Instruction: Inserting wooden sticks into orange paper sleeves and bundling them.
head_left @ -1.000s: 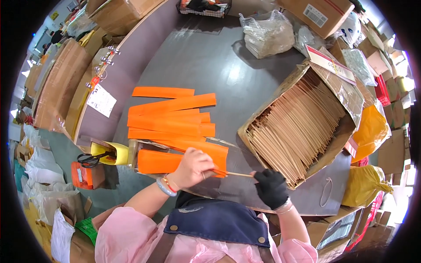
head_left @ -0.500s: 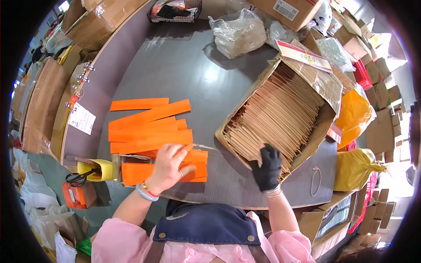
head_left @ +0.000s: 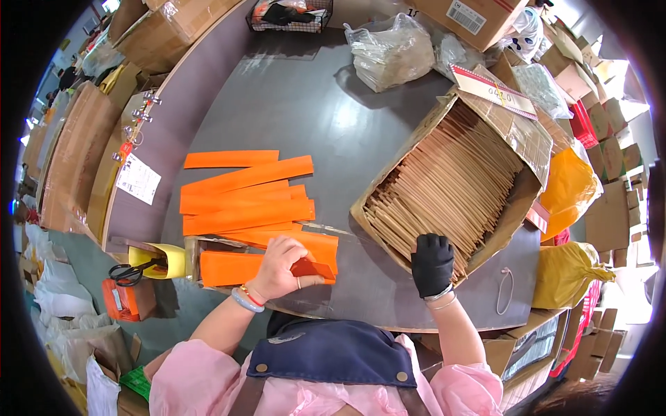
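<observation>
My left hand (head_left: 281, 269) pinches the end of an orange strip (head_left: 317, 270) between thumb and fingers, and that end is bent up from the stack. Beneath it lie orange strips (head_left: 229, 267) in a shallow holder (head_left: 193, 258) at the table's near edge. More loose orange strips (head_left: 250, 209) overlap just beyond. In a black fingerless glove, my right hand (head_left: 433, 265) has its fingers curled at the near edge of an open cardboard box (head_left: 515, 132). Thin wooden sticks (head_left: 444, 180) fill the box in rows. What the right fingers hold, if anything, is hidden.
A yellow holder (head_left: 177, 262) with black scissors (head_left: 128, 274) stands at the near left corner. A clear plastic bag (head_left: 388, 55) and a wire basket (head_left: 291, 21) sit at the far side. Yellow bags (head_left: 565, 274) crowd the right edge. A rubber band (head_left: 504, 295) lies near right.
My left hand has taken hold of an orange strip and bent its end up. My right hand has drawn its fingers in and shifted slightly right. The whole view has shifted a little.
</observation>
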`<state>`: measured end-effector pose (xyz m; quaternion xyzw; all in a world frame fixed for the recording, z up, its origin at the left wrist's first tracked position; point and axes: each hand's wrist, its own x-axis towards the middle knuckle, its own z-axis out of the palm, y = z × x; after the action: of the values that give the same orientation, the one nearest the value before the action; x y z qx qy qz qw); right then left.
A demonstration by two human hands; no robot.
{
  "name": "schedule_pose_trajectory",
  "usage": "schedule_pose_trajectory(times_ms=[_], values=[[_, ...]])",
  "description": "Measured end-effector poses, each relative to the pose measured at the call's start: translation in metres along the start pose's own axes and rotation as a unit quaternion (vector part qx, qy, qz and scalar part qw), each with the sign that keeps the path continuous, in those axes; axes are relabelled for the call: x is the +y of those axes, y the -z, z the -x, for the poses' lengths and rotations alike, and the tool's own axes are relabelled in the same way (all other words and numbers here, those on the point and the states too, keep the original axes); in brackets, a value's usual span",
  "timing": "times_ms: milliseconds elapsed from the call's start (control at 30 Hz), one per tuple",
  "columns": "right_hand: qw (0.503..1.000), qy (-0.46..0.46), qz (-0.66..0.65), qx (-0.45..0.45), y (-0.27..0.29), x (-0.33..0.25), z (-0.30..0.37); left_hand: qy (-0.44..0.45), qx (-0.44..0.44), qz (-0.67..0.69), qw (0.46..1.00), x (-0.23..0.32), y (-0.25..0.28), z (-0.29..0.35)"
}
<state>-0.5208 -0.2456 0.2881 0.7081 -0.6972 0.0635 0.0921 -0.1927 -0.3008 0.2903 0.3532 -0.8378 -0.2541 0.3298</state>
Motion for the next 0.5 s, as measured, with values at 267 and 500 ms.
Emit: schedule_pose_trajectory(times_ms=[267,500], values=[[1.0,-0.019,0.006,-0.016,0.008,-0.005,-0.008,0.039,-0.053,0.017,0.998,-0.006,0.0,0.005],[0.967,0.085,-0.24,-0.033,0.065,-0.027,0.008,0.045,-0.046,0.074,0.995,-0.015,0.0,0.008]])
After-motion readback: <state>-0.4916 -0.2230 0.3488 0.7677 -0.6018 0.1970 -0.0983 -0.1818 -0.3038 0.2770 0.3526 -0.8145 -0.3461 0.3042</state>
